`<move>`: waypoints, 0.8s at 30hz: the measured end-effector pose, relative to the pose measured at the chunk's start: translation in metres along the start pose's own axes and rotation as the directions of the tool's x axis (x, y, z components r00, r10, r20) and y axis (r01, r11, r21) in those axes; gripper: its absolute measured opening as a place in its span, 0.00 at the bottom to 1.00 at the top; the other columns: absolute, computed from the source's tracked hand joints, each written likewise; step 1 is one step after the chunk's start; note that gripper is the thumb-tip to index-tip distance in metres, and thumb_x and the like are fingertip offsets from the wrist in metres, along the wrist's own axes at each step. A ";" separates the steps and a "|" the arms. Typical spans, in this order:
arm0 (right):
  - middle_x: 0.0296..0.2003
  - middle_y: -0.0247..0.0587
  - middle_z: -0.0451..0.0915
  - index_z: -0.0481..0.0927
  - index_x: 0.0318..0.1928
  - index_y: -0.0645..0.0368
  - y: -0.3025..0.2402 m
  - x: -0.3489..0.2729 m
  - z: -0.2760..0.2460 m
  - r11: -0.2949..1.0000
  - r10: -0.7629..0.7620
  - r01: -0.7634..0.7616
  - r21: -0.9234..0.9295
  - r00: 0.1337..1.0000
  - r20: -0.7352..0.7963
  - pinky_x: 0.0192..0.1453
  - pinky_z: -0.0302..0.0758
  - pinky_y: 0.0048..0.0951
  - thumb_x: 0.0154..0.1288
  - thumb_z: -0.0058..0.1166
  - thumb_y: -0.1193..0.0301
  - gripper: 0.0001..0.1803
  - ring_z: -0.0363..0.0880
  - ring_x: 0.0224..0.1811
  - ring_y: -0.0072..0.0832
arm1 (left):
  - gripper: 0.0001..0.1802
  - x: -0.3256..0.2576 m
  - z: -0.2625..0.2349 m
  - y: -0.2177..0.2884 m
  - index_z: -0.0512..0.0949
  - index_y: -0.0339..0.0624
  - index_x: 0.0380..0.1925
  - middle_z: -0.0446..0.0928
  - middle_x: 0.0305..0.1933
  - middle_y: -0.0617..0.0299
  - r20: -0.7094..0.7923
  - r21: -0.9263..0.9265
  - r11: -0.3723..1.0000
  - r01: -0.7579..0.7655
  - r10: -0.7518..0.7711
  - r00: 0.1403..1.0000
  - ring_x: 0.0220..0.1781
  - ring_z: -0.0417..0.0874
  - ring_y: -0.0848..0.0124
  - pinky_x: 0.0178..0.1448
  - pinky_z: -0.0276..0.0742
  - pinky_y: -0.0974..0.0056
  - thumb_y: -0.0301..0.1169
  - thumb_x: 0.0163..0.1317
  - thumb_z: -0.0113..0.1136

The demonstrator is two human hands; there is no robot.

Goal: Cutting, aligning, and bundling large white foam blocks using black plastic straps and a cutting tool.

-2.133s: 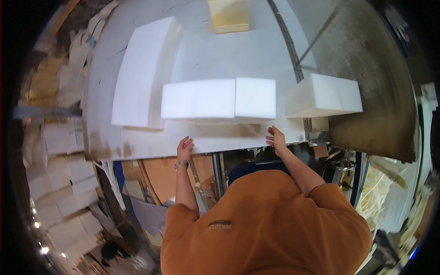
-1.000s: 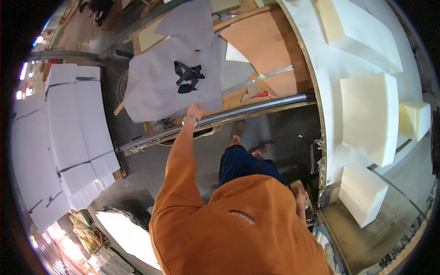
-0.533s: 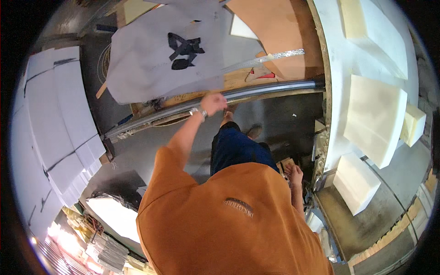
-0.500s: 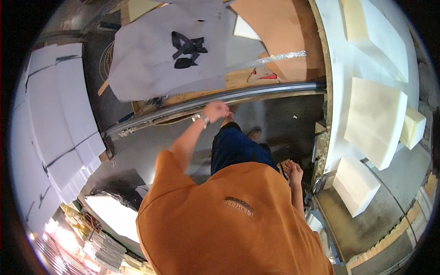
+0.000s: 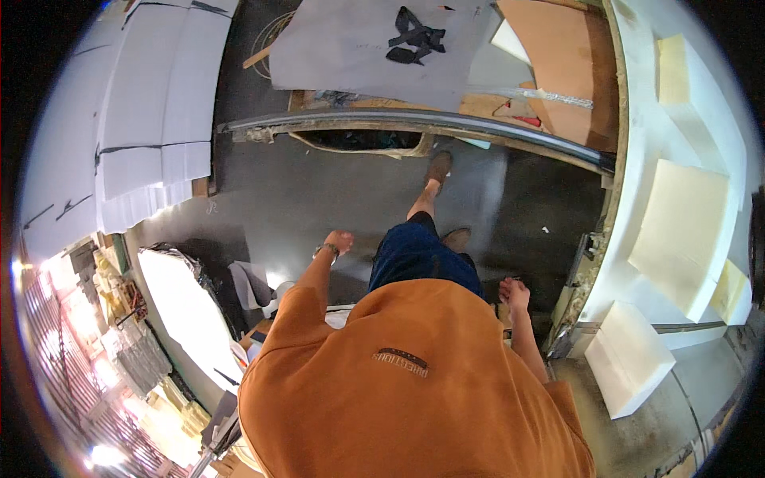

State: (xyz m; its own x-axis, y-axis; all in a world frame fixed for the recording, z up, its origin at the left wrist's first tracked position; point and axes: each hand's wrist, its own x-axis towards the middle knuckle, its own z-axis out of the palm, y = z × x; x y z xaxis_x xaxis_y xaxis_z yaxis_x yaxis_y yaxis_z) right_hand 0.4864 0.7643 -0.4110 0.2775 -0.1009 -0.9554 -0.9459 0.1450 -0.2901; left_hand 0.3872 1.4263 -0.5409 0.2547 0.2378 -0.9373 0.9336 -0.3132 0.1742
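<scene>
White block (image 5: 628, 358), nearest the right hand: matte, foam-like, straight-edged; top face is showing faint grey-cream shading, the right-hand face is looking brighter. It is resting at the near end of the work surface at lower right, beside the dark seam and over a brown-stained board (image 5: 594, 398).

Grip: the left hand (image 5: 340, 242) is hanging above the dark floor (image 5: 526, 215), fingers curled in; nothing is showing in it, but the palm is hidden, so cannot tell how far open. The right hand (image 5: 515, 295) is hanging beside the hip, fingers loosely bent; cannot tell whether it is holding anything. Neither hand is touching the block.

Surroundings: a broader pale block (image 5: 681, 231) is lying farther up the white table (image 5: 625, 183), with a small yellowish block (image 5: 731, 293) just beyond it and a long white block (image 5: 705, 119) farther along. Ahead, a grey sheet (image 5: 343, 44) with crossed black strips (image 5: 414, 38) is lying beside a tan sheet (image 5: 562, 48). Strapped white stacks (image 5: 163, 88) are standing at left.

In the way: the table's rough edge (image 5: 572, 307) is running between right hand and block; a long metal rail (image 5: 382, 118) is separating left hand from grey sheet.
</scene>
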 end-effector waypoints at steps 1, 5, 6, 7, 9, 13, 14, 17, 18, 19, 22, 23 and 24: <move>0.38 0.38 0.86 0.81 0.48 0.59 0.024 0.003 0.000 1.000 0.003 -0.003 0.003 1.000 0.024 0.31 0.76 0.28 0.78 0.56 0.64 0.11 0.81 0.31 0.22 | 0.15 -0.002 -0.007 -0.004 0.82 0.45 0.44 0.85 0.44 0.57 -0.075 0.090 0.995 -0.040 0.047 0.996 0.45 0.84 0.58 0.49 0.79 0.52 0.41 0.72 0.52; 0.33 0.38 0.84 0.81 0.46 0.61 0.120 0.004 -0.006 0.986 0.115 -0.125 -0.108 0.989 -0.094 0.27 0.72 0.30 0.77 0.57 0.66 0.11 0.78 0.28 0.24 | 0.19 0.000 -0.019 0.018 0.84 0.43 0.46 0.87 0.42 0.55 -0.196 0.374 0.918 -0.131 0.217 0.956 0.43 0.86 0.52 0.51 0.81 0.50 0.46 0.73 0.54; 0.31 0.38 0.83 0.82 0.45 0.61 0.147 0.001 -0.016 0.988 0.143 -0.151 -0.027 0.972 -0.188 0.27 0.72 0.30 0.77 0.57 0.66 0.10 0.77 0.27 0.24 | 0.22 0.005 -0.011 0.079 0.84 0.43 0.49 0.87 0.51 0.48 -0.141 0.521 0.847 -0.102 0.204 0.969 0.54 0.87 0.48 0.59 0.80 0.48 0.48 0.72 0.55; 0.31 0.38 0.83 0.82 0.45 0.61 0.164 -0.002 -0.009 0.985 0.164 -0.170 -0.019 0.969 -0.184 0.27 0.72 0.30 0.77 0.57 0.66 0.10 0.77 0.27 0.24 | 0.21 0.009 -0.015 0.108 0.85 0.44 0.50 0.86 0.52 0.45 -0.161 0.509 0.845 -0.162 0.279 0.947 0.56 0.86 0.45 0.60 0.80 0.47 0.47 0.70 0.55; 0.31 0.39 0.83 0.82 0.43 0.63 0.189 -0.001 0.008 0.970 -0.036 -0.007 -0.242 0.985 -0.171 0.28 0.72 0.30 0.76 0.58 0.66 0.11 0.78 0.27 0.24 | 0.22 0.035 -0.022 0.160 0.85 0.45 0.51 0.85 0.54 0.42 -0.155 0.518 0.809 -0.277 0.407 0.900 0.59 0.84 0.42 0.62 0.80 0.45 0.46 0.68 0.56; 0.31 0.41 0.84 0.83 0.39 0.64 0.254 0.026 0.033 0.945 -0.172 0.082 -0.316 0.947 -0.270 0.35 0.75 0.33 0.72 0.63 0.61 0.16 0.81 0.30 0.28 | 0.26 0.148 -0.025 0.231 0.84 0.48 0.58 0.84 0.61 0.44 -0.110 0.616 0.720 -0.320 0.481 0.870 0.62 0.84 0.42 0.65 0.80 0.47 0.48 0.66 0.58; 0.31 0.41 0.84 0.83 0.39 0.64 0.260 0.028 0.055 0.948 -0.154 0.068 -0.311 0.953 -0.262 0.35 0.75 0.33 0.72 0.63 0.61 0.16 0.81 0.30 0.28 | 0.29 0.186 -0.038 0.230 0.82 0.49 0.62 0.82 0.65 0.46 -0.181 0.665 0.716 -0.213 0.431 0.884 0.64 0.83 0.42 0.67 0.80 0.46 0.50 0.66 0.59; 0.33 0.46 0.84 0.82 0.39 0.68 0.268 0.013 0.093 0.799 -0.281 -0.095 -0.593 0.813 -0.510 0.45 0.76 0.38 0.77 0.59 0.62 0.18 0.80 0.36 0.34 | 0.33 0.311 -0.009 0.205 0.73 0.50 0.71 0.72 0.74 0.48 -0.190 0.672 0.740 -0.028 0.208 0.959 0.73 0.75 0.45 0.74 0.73 0.44 0.52 0.70 0.57; 0.32 0.47 0.82 0.80 0.36 0.67 0.273 0.012 0.094 0.821 -0.279 -0.113 -0.560 0.777 -0.565 0.45 0.76 0.40 0.77 0.58 0.62 0.18 0.79 0.36 0.35 | 0.35 0.353 0.006 0.193 0.66 0.51 0.76 0.65 0.80 0.47 -0.174 0.643 0.761 0.079 0.045 0.984 0.79 0.68 0.47 0.79 0.67 0.42 0.52 0.75 0.54; 0.30 0.45 0.80 0.78 0.35 0.66 0.286 0.025 0.106 0.845 -0.287 -0.053 -0.532 0.794 -0.536 0.44 0.75 0.40 0.77 0.57 0.63 0.18 0.77 0.35 0.35 | 0.35 0.397 -0.050 0.159 0.66 0.51 0.76 0.65 0.80 0.47 -0.228 0.645 0.755 0.116 0.045 0.972 0.79 0.68 0.47 0.79 0.67 0.42 0.52 0.75 0.54; 0.27 0.43 0.75 0.75 0.32 0.66 0.293 0.050 0.129 0.883 -0.295 0.015 -0.469 0.796 -0.529 0.42 0.73 0.41 0.77 0.56 0.65 0.18 0.73 0.33 0.33 | 0.35 0.532 -0.107 0.115 0.73 0.50 0.73 0.76 0.73 0.53 -0.280 0.889 0.452 -0.070 0.661 0.696 0.70 0.79 0.47 0.76 0.72 0.46 0.58 0.75 0.47; 0.27 0.41 0.73 0.74 0.31 0.66 0.286 0.048 0.130 0.888 -0.277 -0.010 -0.461 0.787 -0.551 0.41 0.72 0.41 0.77 0.56 0.65 0.18 0.71 0.32 0.32 | 0.35 0.573 -0.089 0.101 0.73 0.50 0.73 0.77 0.73 0.53 -0.282 0.830 0.535 -0.157 0.646 0.710 0.70 0.79 0.47 0.76 0.72 0.46 0.58 0.76 0.46; 0.27 0.41 0.73 0.74 0.31 0.66 0.284 0.054 0.136 0.889 -0.278 -0.014 -0.458 0.779 -0.563 0.41 0.72 0.41 0.77 0.56 0.65 0.18 0.71 0.32 0.32 | 0.35 0.605 -0.090 0.093 0.73 0.50 0.73 0.77 0.72 0.53 -0.290 0.765 0.604 -0.225 0.634 0.717 0.69 0.80 0.47 0.75 0.72 0.46 0.58 0.76 0.45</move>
State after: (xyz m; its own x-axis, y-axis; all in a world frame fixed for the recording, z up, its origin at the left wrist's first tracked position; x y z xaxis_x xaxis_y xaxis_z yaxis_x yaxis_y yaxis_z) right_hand 0.2559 0.9335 -0.5526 0.3843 -0.6728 -0.6323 -0.9216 -0.3205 -0.2190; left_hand 0.6508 1.6238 -1.0647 0.8478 0.2385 -0.4738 0.3137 -0.9457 0.0853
